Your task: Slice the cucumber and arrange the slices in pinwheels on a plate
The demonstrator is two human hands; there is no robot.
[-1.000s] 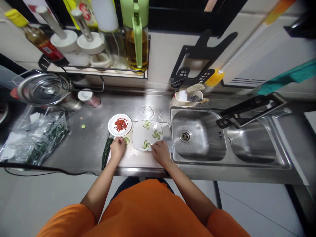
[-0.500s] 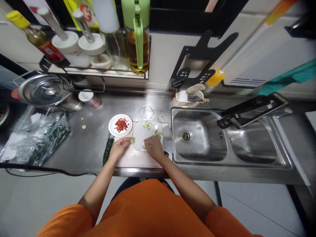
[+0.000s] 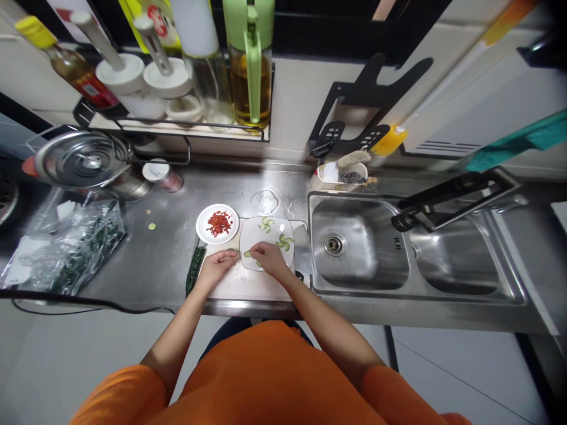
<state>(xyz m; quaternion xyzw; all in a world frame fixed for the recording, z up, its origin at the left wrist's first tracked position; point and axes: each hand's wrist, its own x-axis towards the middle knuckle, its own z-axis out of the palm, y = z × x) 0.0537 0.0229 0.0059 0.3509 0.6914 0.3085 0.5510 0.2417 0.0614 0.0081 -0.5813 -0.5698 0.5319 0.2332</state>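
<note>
A white squarish plate (image 3: 245, 230) lies in front of me, with thin curved cucumber slices (image 3: 284, 242) fanned out in small pinwheels at its back and right. Over its front left part, my right hand (image 3: 270, 260) pinches a cucumber slice (image 3: 248, 254); more green shows on the plate under the fingers. My left hand (image 3: 215, 270) is closed just left of the plate, fingertips together around a bit of green, perhaps more cucumber, mostly hidden. Beneath both hands is a pale cutting board (image 3: 241, 289).
A round white dish (image 3: 201, 226) of small red berries sits behind my left hand, and a dark green cucumber piece (image 3: 194, 268) lies left of the board. To the right is a double steel sink (image 3: 358, 236). A plastic bag of greens (image 3: 88, 248) lies far left; bottles stand on the rack (image 3: 190, 133).
My right hand has moved left across the plate, uncovering the right-hand pinwheel, and now has a slice in its fingertips. The slice seen at my left fingertips is now mostly out of sight.
</note>
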